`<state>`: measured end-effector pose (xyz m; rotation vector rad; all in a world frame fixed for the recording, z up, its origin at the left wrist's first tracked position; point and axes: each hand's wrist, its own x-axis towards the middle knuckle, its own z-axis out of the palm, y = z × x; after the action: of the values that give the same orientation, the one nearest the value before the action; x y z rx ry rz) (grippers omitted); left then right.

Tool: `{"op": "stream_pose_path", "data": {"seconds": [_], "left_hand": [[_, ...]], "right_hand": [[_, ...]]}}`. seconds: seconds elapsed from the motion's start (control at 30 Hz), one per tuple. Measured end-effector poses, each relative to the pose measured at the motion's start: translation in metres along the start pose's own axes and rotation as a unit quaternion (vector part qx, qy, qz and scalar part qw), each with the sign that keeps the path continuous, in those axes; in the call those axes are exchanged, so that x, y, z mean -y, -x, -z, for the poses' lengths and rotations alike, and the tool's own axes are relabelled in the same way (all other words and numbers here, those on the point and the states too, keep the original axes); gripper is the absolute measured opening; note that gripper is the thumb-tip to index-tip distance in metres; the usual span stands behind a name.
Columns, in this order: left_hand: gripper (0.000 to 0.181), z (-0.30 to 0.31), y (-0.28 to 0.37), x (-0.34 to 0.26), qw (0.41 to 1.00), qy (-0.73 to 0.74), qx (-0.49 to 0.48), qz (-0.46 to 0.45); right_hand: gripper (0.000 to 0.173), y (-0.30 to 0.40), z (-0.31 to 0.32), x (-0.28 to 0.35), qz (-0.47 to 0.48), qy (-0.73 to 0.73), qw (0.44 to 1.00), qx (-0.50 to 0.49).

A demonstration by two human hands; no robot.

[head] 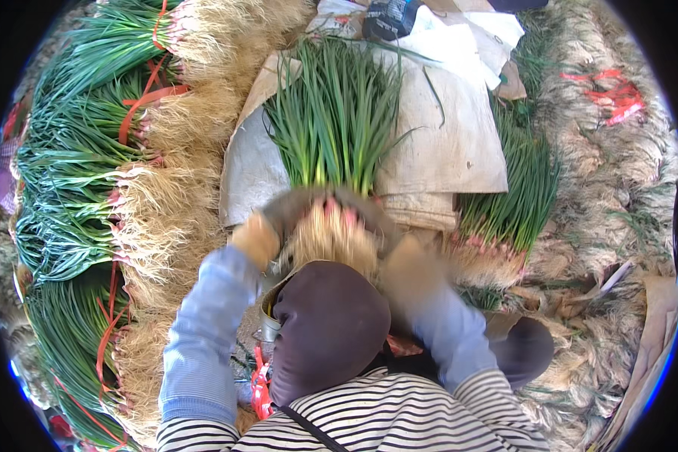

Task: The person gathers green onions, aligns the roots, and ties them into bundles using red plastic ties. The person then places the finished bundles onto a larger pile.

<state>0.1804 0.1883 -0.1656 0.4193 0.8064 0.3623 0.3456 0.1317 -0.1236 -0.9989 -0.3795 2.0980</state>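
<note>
A large bunch of spring onions (336, 118) lies in front of me, green leaves pointing away and pale roots (333, 234) towards my knees. My left hand (285, 212), in a glove with a dark palm and a tan cuff, grips its left side near the pink bulbs. From the right, my right hand (373, 214), gloved alike, closes around the same part. Both hands and the roots are motion-blurred, and the fingers are partly hard to make out. Under the leaves is a pale woven sack cloth (446, 135).
Bundles of spring onions (85, 203) tied with red strips (141, 107) are stacked at left, roots inward. A loose heap (503, 198) lies at right, beside a mass of roots (593, 186). Red ties (261, 384) hang by my knee (333, 322). A dark package (392, 17) sits at the far edge.
</note>
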Motion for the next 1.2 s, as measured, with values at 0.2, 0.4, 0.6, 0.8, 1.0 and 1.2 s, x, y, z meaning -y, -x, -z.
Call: {"op": "stream_pose_path", "data": {"seconds": [0.2,0.4,0.6,0.8,1.0,1.2], "left_hand": [[0.040,-0.014,0.058,0.031,0.991,-0.077,0.111,0.014],[0.045,-0.026,0.068,-0.005,0.894,-0.293,-0.045,-0.335],[0.039,-0.053,0.204,-0.101,0.867,-0.068,-0.103,-0.482],[0.032,-0.027,0.317,-0.159,0.813,-0.106,-0.320,-0.476],[0.037,0.095,0.275,-0.095,0.831,0.066,-0.491,-0.254],[0.047,0.110,0.265,-0.081,0.834,0.178,-0.371,-0.366]], "right_hand": [[0.037,0.050,0.004,-0.059,0.133,0.353,0.926,-0.026],[0.036,0.026,-0.030,-0.016,0.172,0.298,0.934,-0.097],[0.030,-0.006,-0.195,0.070,0.261,0.339,0.901,0.066],[0.026,-0.117,-0.314,0.120,0.345,0.508,0.649,0.449],[0.025,-0.223,-0.325,0.038,-0.072,0.519,0.759,0.387],[0.033,-0.212,-0.334,0.041,-0.042,0.544,0.789,0.282]]}}
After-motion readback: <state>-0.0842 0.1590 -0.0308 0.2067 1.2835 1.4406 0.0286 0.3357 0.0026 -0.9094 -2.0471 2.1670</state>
